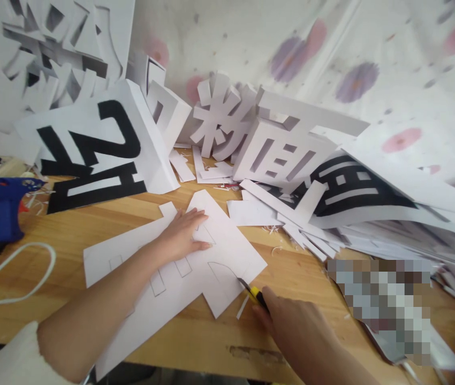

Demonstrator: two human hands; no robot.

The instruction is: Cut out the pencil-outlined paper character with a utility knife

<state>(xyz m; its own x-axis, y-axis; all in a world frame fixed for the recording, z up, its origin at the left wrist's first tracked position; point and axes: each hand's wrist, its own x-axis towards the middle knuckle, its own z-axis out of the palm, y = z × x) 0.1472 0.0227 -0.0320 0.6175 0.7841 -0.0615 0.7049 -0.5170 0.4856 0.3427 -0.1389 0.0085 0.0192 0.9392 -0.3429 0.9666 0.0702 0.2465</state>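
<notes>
A white foam sheet (227,256) with drawn outlines lies on the wooden table (300,278). My left hand (183,232) presses flat on it, fingers stretched out. My right hand (295,326) grips a yellow and black utility knife (253,293) whose blade tip rests on the sheet's lower right part, along a curved line. A thin white offcut strip (242,307) lies just below the blade.
Cut-out white foam characters (223,120) and boards printed with black characters (91,155) lean at the back. A heap of paper sheets (372,214) fills the right. A blue glue gun (2,206) with a white cord (22,267) lies at left.
</notes>
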